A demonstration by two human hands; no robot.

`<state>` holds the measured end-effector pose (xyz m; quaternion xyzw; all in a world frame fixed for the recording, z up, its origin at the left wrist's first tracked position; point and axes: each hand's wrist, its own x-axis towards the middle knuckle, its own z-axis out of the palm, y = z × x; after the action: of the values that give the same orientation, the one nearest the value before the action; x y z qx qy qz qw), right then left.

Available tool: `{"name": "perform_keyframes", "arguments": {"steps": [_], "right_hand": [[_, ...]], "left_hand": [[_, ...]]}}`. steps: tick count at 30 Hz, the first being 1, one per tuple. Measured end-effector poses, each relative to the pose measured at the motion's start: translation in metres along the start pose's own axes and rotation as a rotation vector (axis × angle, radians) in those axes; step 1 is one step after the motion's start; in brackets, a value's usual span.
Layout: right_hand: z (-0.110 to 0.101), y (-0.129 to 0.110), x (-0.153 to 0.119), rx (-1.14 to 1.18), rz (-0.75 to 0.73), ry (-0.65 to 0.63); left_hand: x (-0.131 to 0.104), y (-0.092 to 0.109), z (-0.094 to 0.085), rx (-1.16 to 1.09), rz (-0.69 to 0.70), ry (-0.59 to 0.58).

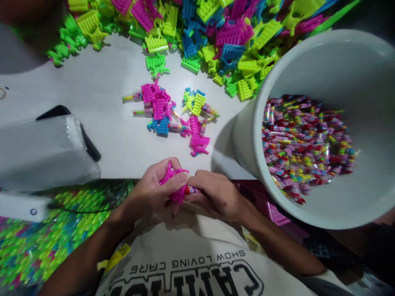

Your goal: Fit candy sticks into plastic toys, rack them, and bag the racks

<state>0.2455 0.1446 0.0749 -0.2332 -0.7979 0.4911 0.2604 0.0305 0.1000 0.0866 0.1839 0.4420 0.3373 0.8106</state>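
My left hand (163, 185) is closed around a pink plastic toy (177, 195) with a ridged, comb-like block. Coming in from the right, my right hand (216, 193) pinches a small wrapped candy tube (191, 189) at the toy's side. Part of the tube is hidden by my fingers. Both hands are at the table's near edge, in front of my shirt. Beyond them lie several pink toys (159, 107), a blue toy (160, 126) and a yellow toy (197, 102), several with clear candy tubes sticking out.
A large white bucket (259, 123) holding many wrapped candy tubes (305, 144) stands at the right. Loose coloured toys (228, 37) are heaped across the table's back. Clear plastic bags (46, 152) lie on the left, above many packed colourful pieces (61, 238) below the table.
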Motion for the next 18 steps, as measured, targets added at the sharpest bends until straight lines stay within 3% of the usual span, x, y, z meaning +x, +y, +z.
{"name": "perform_keyframes", "arguments": {"steps": [9,18], "right_hand": [[0.003,-0.012,0.001,0.246,0.236,0.049],[0.004,-0.011,0.000,0.260,0.248,0.053]], "left_hand": [[-0.004,0.001,0.004,0.133,0.013,0.106],[-0.009,-0.002,0.002,0.179,-0.061,0.073]]}}
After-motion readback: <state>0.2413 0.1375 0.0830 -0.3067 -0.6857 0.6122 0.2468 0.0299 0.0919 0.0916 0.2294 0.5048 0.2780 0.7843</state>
